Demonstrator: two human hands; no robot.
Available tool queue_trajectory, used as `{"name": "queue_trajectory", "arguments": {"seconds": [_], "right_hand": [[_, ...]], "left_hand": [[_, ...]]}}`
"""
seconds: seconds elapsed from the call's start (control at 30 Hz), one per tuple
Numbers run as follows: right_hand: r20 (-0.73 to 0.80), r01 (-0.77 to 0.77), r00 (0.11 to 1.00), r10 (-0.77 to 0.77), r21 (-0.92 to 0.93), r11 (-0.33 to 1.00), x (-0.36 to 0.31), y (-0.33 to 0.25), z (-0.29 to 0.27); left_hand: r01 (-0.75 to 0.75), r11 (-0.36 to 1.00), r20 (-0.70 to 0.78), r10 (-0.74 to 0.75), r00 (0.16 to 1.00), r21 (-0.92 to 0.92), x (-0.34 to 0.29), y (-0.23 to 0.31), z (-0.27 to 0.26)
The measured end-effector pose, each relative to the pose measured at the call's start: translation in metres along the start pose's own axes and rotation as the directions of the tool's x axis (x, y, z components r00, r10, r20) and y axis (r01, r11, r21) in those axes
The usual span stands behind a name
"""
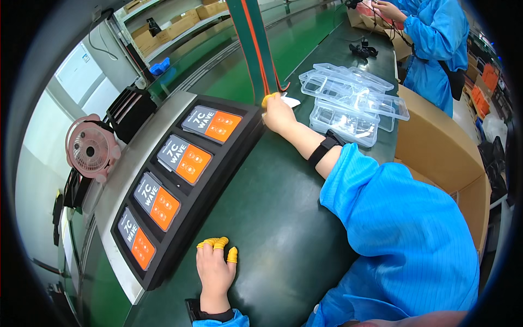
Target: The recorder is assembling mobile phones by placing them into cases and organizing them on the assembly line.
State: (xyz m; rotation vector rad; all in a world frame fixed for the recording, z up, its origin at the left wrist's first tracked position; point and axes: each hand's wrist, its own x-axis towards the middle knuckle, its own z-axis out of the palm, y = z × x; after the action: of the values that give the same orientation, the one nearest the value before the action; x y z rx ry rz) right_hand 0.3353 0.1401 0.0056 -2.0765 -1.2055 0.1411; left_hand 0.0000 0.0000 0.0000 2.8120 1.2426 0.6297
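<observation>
My right hand (279,115), reaching far forward with yellow finger cots on, has its fingers closed beside the black tray's far corner. What they hold is hidden; a white scrap (290,101) shows just past them. A green strip with orange-red edges (255,49) comes down to the same spot. Closer in, my left hand (214,272) lies on the dark green table with its capped fingers stretched out, holding nothing. Left of it is the black tray (188,210), where several phones (184,158) with grey and orange fronts sit in separate recesses.
Clear plastic trays (348,101) are piled right of my right hand. An open cardboard box (441,147) stands at the table's right side. Beyond it, a person in blue (436,43) handles black cables. A pink fan (92,147) and a black rack (131,114) stand at left.
</observation>
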Motion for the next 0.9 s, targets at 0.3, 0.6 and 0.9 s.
{"name": "queue_trajectory", "arguments": {"seconds": [0.3, 0.6, 0.9], "right_hand": [[-0.3, 0.186, 0.923, -0.241, -0.2, 0.962, -0.022, -0.005, -0.001], [-0.352, 0.485, 0.833, -0.426, 0.096, 0.869, -0.085, -0.016, -0.001], [0.206, 0.872, 0.45, -0.869, 0.113, 0.477, -0.172, -0.016, -0.016]], "left_hand": [[0.03, 0.998, -0.017, -0.031, 0.999, -0.057, 0.004, -0.004, 0.001], [0.091, 0.994, -0.117, -0.098, 0.988, -0.064, 0.006, -0.004, 0.01], [0.28, 0.949, -0.419, -0.199, 0.886, 0.142, 0.013, -0.016, 0.023]]}}
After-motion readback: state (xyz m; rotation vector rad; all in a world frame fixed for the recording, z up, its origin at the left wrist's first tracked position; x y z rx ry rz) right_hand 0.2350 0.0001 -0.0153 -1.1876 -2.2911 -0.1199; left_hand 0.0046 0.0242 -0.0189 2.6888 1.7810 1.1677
